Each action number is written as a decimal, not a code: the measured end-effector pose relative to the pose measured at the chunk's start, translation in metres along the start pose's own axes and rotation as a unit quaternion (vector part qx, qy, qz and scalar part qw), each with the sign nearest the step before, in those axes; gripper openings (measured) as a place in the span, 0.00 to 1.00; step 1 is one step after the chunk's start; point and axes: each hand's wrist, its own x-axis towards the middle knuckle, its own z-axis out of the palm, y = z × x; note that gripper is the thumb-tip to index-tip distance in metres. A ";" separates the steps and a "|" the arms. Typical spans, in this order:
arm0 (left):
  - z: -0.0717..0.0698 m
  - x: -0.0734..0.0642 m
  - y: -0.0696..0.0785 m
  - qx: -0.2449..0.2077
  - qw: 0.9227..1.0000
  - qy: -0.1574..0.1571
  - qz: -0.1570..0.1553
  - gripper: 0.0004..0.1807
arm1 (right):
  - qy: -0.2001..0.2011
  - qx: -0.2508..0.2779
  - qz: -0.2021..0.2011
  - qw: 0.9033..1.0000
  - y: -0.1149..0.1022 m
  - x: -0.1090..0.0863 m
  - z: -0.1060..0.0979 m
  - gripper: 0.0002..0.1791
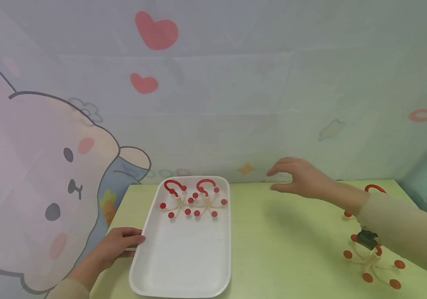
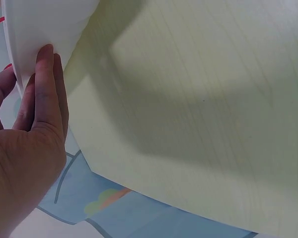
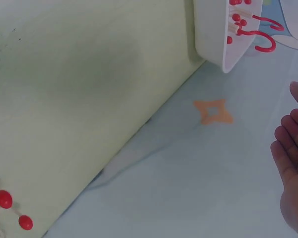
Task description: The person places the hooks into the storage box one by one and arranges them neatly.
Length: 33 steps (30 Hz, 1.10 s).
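My left hand (image 1: 118,245) holds the left rim of a white tray (image 1: 183,261); in the left wrist view its fingers (image 2: 45,94) lie along the outside wall, with the thumb on the rim side. Two hook-handled pieces lie at the tray's far end, a left one (image 1: 178,203) and a right one (image 1: 207,203). Each has a red curved hook and several thin cream legs tipped with red balls. Over the table, right of the tray, my right hand (image 1: 303,178) hangs in the air, thumb and fingers apart and holding nothing.
Two more such pieces are on the table's right side: a near one (image 1: 373,261) and a far one (image 1: 375,187), partly hidden by the right sleeve (image 1: 404,232). A printed cloth (image 1: 213,91) hangs behind the pale green table (image 1: 266,257).
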 end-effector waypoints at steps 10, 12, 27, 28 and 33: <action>-0.001 -0.001 0.002 0.004 1.000 0.000 -0.001 0.22 | 0.003 -0.019 0.026 0.999 0.010 -0.027 -0.024 0.17; 0.000 -0.001 0.002 0.004 1.000 0.000 -0.002 0.22 | 0.006 -0.024 0.030 0.999 0.011 -0.032 -0.028 0.17; -0.001 0.001 0.003 0.013 1.000 0.002 -0.008 0.22 | 0.028 -0.073 0.077 0.994 0.022 -0.077 -0.041 0.21; 0.000 0.000 0.003 0.011 1.000 0.002 -0.008 0.22 | 0.027 -0.077 0.082 0.993 0.023 -0.080 -0.041 0.21; 0.000 0.001 0.001 0.007 1.000 0.000 -0.007 0.22 | 0.027 -0.085 0.105 0.990 0.027 -0.096 -0.043 0.22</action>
